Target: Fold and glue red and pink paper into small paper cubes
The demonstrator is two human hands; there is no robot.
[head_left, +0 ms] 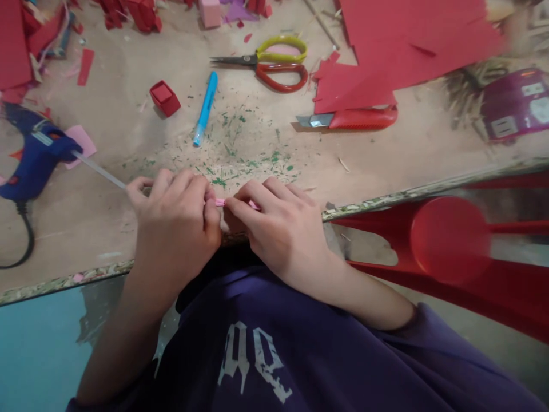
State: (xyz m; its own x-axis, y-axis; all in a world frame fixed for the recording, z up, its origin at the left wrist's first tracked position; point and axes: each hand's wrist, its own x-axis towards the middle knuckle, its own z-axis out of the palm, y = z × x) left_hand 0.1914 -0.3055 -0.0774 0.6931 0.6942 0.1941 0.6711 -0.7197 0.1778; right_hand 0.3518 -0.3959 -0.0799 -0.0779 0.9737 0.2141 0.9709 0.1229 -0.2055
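Near the table's front edge, my left hand (178, 223) and my right hand (281, 229) are closed on a small pink strip (220, 202), possibly paper or foam. Only a short bit of it shows between the hands, and another bit peeks out by the right fingers. The rest is hidden under my fingers. Beside my left thumb and fingers lies the whitish glue stick (103, 169) of a blue hot glue gun (40, 151). Past my hands rest a blue pen (206, 109) and a small red box (164, 98).
Scissors (268, 63) with yellow and red handles lie farther back. A red utility knife (351, 119) has its blade out, beside red sheets (412, 46). Green scraps (244, 151) litter the tabletop. A red plastic chair (450, 240) stands at the right edge.
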